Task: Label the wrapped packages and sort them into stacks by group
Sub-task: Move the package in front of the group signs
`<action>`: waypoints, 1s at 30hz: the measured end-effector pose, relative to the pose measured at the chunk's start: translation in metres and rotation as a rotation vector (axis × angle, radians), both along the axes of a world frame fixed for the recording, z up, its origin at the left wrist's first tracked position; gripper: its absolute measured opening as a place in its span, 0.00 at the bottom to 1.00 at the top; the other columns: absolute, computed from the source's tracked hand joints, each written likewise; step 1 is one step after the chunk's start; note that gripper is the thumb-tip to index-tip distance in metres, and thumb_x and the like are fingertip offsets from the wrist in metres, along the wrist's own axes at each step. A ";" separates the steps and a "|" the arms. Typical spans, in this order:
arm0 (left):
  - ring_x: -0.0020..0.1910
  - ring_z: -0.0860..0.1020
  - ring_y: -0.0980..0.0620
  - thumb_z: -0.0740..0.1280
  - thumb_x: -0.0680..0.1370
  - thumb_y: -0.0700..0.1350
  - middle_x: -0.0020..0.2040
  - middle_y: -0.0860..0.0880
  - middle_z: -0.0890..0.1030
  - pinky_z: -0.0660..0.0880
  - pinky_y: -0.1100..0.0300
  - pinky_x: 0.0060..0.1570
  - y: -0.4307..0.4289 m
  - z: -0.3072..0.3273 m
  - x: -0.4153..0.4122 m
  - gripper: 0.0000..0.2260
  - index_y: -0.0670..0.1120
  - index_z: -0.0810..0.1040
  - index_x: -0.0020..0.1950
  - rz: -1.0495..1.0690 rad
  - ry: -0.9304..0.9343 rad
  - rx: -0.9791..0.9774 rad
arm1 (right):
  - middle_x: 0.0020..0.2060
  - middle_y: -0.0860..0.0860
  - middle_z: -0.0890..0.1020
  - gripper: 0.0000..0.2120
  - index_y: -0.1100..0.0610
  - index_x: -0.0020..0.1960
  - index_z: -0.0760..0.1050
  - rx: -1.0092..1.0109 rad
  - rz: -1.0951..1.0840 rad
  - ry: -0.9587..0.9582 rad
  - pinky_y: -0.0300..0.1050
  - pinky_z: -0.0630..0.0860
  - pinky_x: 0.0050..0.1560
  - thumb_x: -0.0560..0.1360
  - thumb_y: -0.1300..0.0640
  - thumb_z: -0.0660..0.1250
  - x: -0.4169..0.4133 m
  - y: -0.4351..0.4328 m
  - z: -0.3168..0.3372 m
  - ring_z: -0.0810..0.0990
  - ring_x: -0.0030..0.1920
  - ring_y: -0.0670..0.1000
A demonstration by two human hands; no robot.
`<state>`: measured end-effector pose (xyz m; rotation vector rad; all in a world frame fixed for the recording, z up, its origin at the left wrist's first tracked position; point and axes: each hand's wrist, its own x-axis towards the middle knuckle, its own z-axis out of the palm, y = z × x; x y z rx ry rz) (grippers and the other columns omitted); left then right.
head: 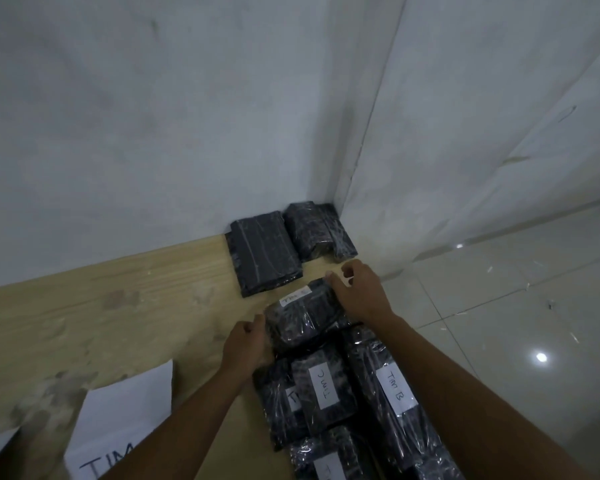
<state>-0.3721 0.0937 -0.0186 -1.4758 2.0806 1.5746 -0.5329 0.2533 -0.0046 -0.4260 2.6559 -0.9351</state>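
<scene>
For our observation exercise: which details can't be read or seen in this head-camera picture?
- White paper sheet: writing after "TIM" cut off by bottom edge.
- Black plastic-wrapped package held by both hands: label's last letter blurred.
- Partly covered label: hidden beneath the "TIM C" package.

I see a dark, plastic-wrapped package (305, 315) with a small white label (294, 295) lying flat on the wooden table (101, 306) — two unlabelled ones (265, 252) (317, 230) beyond it by the wall, labelled ones (321, 388) (392, 389) nearer me.

Pale wall (153, 116), glossy tiled floor (516, 306)
</scene>
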 end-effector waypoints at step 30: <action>0.52 0.78 0.49 0.64 0.79 0.53 0.52 0.49 0.79 0.75 0.46 0.58 -0.081 0.029 0.053 0.13 0.47 0.75 0.59 0.141 0.177 0.008 | 0.58 0.56 0.78 0.27 0.61 0.64 0.67 -0.107 0.007 -0.280 0.43 0.75 0.48 0.72 0.50 0.73 -0.009 -0.153 0.021 0.77 0.50 0.53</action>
